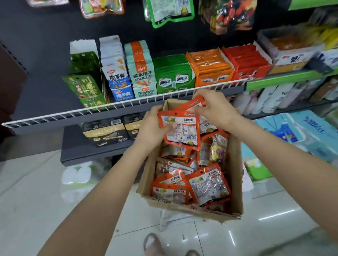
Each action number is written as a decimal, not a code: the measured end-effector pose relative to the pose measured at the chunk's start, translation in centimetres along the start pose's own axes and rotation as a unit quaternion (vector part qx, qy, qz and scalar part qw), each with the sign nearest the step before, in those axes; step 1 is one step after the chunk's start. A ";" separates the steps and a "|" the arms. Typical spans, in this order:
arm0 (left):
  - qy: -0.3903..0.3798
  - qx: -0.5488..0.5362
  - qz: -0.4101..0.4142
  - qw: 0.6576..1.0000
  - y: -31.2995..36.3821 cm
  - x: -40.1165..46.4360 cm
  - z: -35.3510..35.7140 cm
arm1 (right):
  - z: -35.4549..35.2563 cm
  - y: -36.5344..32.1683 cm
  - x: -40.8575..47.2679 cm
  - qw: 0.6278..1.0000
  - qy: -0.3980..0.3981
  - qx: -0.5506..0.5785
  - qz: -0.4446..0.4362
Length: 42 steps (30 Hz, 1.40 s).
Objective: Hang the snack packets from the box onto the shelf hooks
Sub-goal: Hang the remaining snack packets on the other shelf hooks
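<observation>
An open cardboard box (147, 180) stands on the floor below the shelf, filled with several orange snack packets (208, 183). Above its far end I hold an orange packet (182, 129) with its white label side up. My left hand (153, 127) grips this packet's left edge. My right hand (214, 106) pinches the top of a second orange packet (195, 103) lying just behind the first. Other packets hang from hooks high on the dark back panel, such as a green one (168, 1).
A shelf with a white wire rail (97, 110) carries rows of boxed snacks directly behind the box. Tissue packs (306, 133) are stacked on the right floor, white bags on the left. My feet (171, 254) stand on glossy tiles near the box.
</observation>
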<state>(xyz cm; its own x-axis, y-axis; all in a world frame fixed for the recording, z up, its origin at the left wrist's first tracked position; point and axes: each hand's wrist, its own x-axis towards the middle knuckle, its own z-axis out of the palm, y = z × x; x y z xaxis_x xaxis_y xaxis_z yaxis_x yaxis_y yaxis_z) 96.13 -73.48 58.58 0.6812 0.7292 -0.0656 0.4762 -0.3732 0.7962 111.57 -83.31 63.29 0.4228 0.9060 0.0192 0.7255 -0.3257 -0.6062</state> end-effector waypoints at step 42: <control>0.085 -0.271 0.104 0.953 4.7 8.6 -22.7 | -0.5 -18.9 17.9 0.928 0.031 0.371 0.010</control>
<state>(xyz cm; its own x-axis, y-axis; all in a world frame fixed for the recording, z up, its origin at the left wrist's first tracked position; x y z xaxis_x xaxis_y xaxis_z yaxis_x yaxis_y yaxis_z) 91.65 -55.93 75.41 0.6073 0.7717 0.1887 -0.0473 -0.2020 0.9782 105.71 -61.12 75.49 0.4798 0.8767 0.0335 0.1532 -0.0461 -0.9871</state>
